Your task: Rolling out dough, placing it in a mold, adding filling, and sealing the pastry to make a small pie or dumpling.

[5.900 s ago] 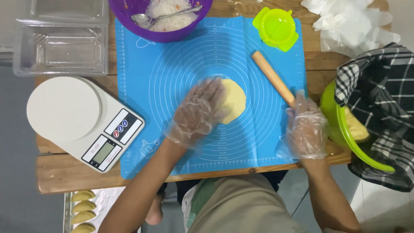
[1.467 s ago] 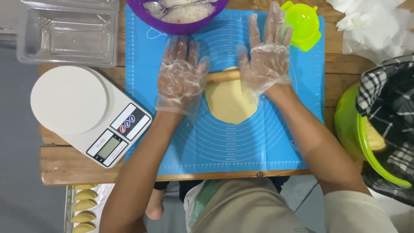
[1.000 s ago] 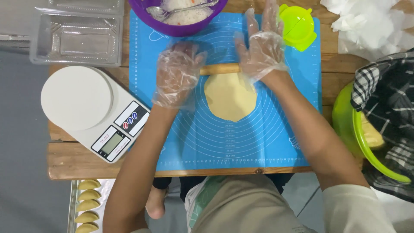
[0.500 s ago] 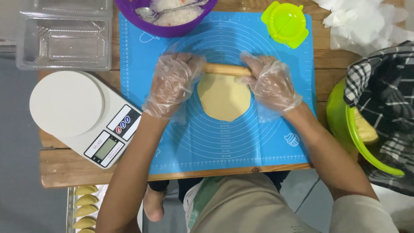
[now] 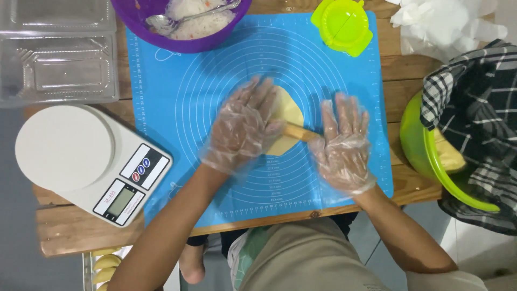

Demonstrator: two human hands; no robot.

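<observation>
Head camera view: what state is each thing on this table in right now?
Left hand: gloved, flat on dough and pin.
Right hand: gloved, flat on pin's end.
Wooden rolling pin: lying across dough.
Yellow dough disc: flattened, partly covered.
Blue silicone mat: spread flat.
Purple plastic bowl: holds filling and spoon.
White digital scale: platform bare.
Green bowl: cloth-draped.
Clear plastic container: open.

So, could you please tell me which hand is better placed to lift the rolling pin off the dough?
Probably the right hand: the bare end of the rolling pin points at its palm. The left hand lies flat over the pin's other end and the dough.
</observation>
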